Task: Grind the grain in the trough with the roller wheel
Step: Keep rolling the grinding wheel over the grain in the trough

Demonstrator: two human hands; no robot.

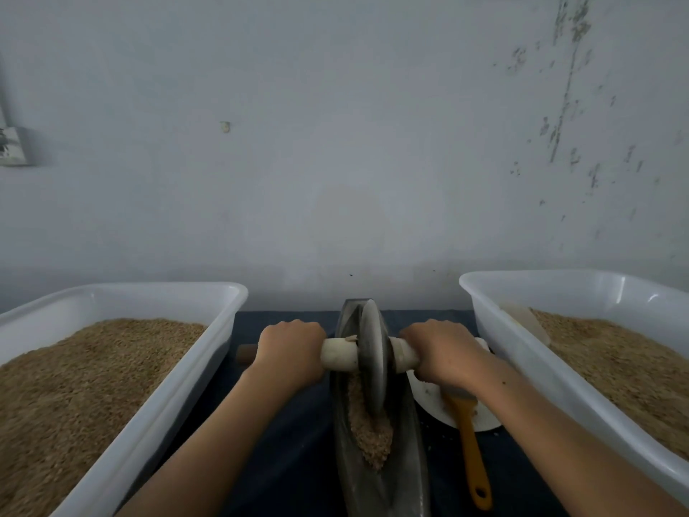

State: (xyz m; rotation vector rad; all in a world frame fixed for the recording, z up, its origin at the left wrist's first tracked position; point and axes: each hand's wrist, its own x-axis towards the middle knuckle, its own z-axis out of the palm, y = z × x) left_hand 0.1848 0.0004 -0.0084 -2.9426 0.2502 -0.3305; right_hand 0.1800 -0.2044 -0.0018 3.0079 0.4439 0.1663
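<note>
Nearest, the dark trough (376, 490) runs lengthwise away from the person on the dark-covered tabletop (294, 442), so the wheel can travel along it under an even push; the grain (371, 430) lies in its groove as a crushed, pale heap at the near-middle, just in front of the wheel's foot, where the next pass would likely catch it; to the right an orange-handled brush (470, 442) lies with its head on a white plate (432, 401), close by, probably for sweeping meal out; the wheel (371, 358) stands upright on edge in the groove, a pale axle (337, 354) through its hub; the left hand (290, 348) and right hand (445, 352) sit one on each side, fingers curled tight around the axle, which keeps the disc from tipping and lets the weight bear straight down; a white tub (208, 352) on the left and another tub (484, 315) on the right hold more grain, within arm's reach, one perhaps supply and one output, though which is unclear; behind is a stained wall (335, 143).
</note>
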